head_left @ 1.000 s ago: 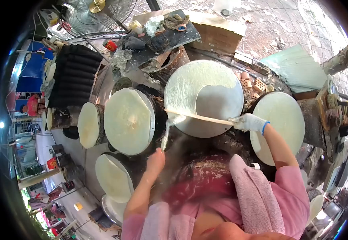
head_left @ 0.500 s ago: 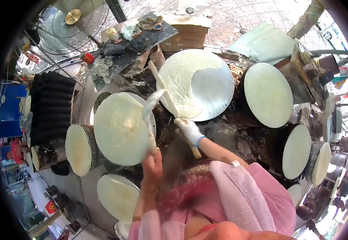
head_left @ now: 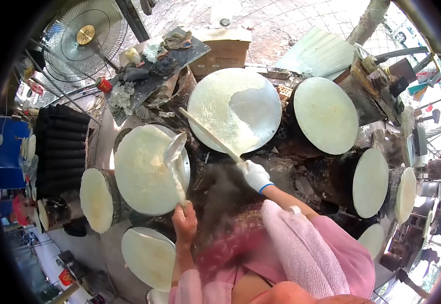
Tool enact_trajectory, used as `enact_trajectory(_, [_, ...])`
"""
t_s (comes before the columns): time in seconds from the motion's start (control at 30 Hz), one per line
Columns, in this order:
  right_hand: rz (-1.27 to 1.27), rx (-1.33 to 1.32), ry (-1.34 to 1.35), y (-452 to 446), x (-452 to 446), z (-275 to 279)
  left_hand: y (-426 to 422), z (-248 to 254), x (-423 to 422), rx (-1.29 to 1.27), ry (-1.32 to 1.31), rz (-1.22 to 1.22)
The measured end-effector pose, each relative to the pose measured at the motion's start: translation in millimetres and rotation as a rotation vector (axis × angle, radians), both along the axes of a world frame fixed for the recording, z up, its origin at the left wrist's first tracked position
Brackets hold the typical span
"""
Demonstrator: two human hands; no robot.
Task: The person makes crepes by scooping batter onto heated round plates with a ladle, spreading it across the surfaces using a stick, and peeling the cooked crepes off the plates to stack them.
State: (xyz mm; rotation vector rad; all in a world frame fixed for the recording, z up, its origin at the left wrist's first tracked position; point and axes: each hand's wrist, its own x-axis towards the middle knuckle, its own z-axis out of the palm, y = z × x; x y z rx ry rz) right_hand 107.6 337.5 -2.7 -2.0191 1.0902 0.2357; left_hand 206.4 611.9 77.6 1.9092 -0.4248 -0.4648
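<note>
My left hand (head_left: 184, 223) is closed on the handle of a ladle (head_left: 175, 146), its bowl above the right side of the left griddle (head_left: 187, 167). A pale round flatbread sheet (head_left: 147, 167) covers most of that griddle. My right hand (head_left: 256, 176), in a white glove, grips a long wooden stick (head_left: 208, 131) that slants up and left along the near left edge of the middle griddle (head_left: 258, 114). Wet batter (head_left: 213, 106) coats the left side and near edge of this griddle, while bare metal shows on the right.
More batter-covered griddles stand around me: one to the right (head_left: 326, 115), one farther right (head_left: 371, 182) and one at lower left (head_left: 149, 258). A fan (head_left: 85, 35), a cluttered board (head_left: 165, 61) and a cardboard box (head_left: 220, 53) are at the back.
The ladle has swung left, away from the middle griddle. My right hand and the stick have moved right, and the batter reaches farther right along the near edge. The view has shifted slightly.
</note>
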Motion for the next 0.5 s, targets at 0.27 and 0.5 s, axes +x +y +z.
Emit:
enact_trajectory(0.27, [-0.347,0.282,-0.135,-87.1,-33.4,20.0,-32.7,17.4,-28.8,-0.006,0.235,0.087])
enact_trajectory(0.5, [-0.036,-0.139,-0.033,-136.5,-74.9,-10.9,-72.5,33.6,-60.2,-0.022,0.309,0.206])
